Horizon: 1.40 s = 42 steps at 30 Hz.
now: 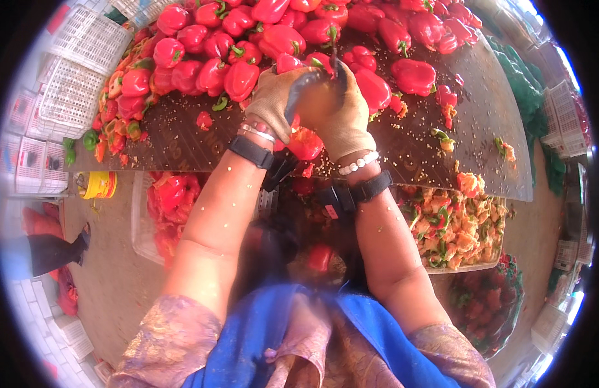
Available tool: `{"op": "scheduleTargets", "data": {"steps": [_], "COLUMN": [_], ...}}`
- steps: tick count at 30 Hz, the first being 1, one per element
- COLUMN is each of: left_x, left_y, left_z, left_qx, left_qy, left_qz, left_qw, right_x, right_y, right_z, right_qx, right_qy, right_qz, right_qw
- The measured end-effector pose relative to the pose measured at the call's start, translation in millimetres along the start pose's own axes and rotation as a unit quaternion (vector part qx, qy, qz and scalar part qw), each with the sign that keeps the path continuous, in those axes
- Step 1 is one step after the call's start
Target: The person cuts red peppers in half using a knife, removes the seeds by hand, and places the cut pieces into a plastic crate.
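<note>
Both my hands wear tan work gloves with dark palms and meet over the dark tabletop (183, 114). My left hand (275, 94) is closed around a red bell pepper (320, 60), partly hidden by the glove. Beside it, my right hand (350, 104) is curled around a narrow dark tool (334, 56), seemingly a small knife; a blurred spot covers the space between the palms. Just below the hands lies an opened red pepper (305, 143). Whole peppers (241, 80) are heaped beyond my left hand, and another pepper (372, 91) lies right of my right hand.
Below the table edge, a clear bin (139, 218) holds red peppers at left; a tray (474, 268) of pepper cores stands at right. A yellow bucket (101, 185), white crates (71, 92), and a net sack (488, 300) are around. Another person's leg (52, 252) shows at left.
</note>
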<state>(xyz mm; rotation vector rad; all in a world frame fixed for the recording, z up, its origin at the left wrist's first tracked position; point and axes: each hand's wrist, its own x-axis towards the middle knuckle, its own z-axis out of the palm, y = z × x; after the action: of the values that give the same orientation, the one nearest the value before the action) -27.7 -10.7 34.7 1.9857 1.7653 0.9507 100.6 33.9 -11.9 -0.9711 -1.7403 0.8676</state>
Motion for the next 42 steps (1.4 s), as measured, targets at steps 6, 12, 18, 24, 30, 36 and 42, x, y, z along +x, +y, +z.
{"op": "scheduleTargets", "data": {"steps": [6, 12, 18, 24, 30, 36, 42], "left_x": [8.5, 1.6, -30.9, -78.7, -97.7, -111.7, -227.1], "left_y": [14.3, 19.8, 22.7, 50.0, -14.7, -33.9, -40.2], "left_z": [13.6, 1.4, -18.0, -43.4, 12.9, 8.7, -62.3], "left_qx": [-0.337, 0.022, -0.171, -0.272, 0.014, -0.229, -0.114], "left_qy": [0.190, 0.206, 0.240, 0.181, 0.102, 0.188, 0.300], "left_qz": [-0.220, 0.110, -0.086, -0.329, -0.216, -0.409, -0.378], "left_qw": [0.895, 0.972, 0.952, 0.886, 0.971, 0.863, 0.868], "right_x": [3.8, -3.1, -1.4, -5.1, -27.0, -94.6, -158.3], "right_y": [12.3, -18.7, 6.2, -24.3, -48.0, -13.4, 44.4], "right_z": [0.5, -20.2, -5.4, -39.1, -114.4, -246.8, -312.5], "right_qx": [0.089, 0.179, 0.121, 0.167, 0.088, -0.292, 0.020], "right_qy": [-0.084, -0.113, -0.075, -0.005, 0.028, 0.037, 0.133], "right_qz": [0.110, 0.183, 0.172, 0.155, 0.105, 0.154, 0.357], "right_qw": [0.986, 0.960, 0.975, 0.974, 0.990, 0.943, 0.924]}}
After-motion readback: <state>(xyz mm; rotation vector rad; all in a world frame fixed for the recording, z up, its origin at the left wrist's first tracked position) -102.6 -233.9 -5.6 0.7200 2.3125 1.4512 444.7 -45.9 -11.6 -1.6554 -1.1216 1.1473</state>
